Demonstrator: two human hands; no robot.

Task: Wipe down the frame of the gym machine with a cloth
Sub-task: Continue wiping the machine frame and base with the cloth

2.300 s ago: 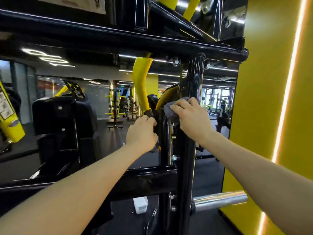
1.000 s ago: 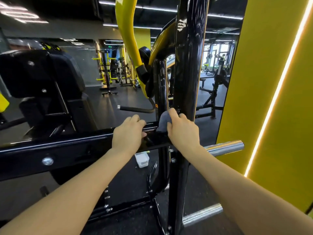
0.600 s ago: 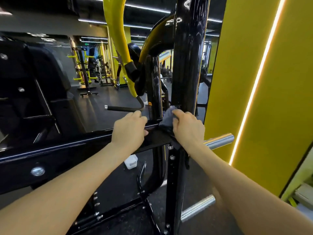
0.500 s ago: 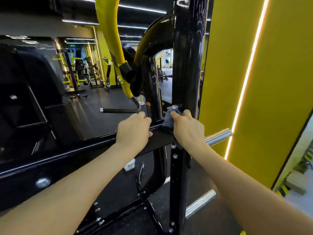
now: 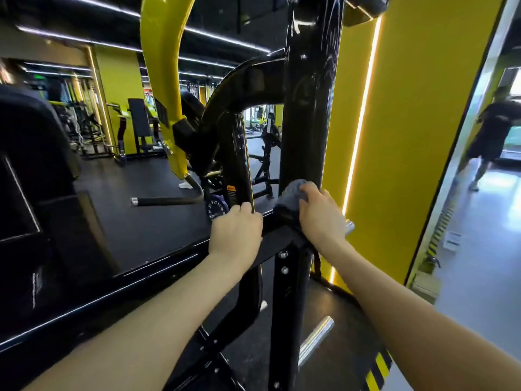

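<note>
Head view: right hand (image 5: 320, 218) around cloth (image 5: 290, 194)

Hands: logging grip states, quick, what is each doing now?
Left hand: grips the crossbar.
Right hand: presses the cloth on the post.
</note>
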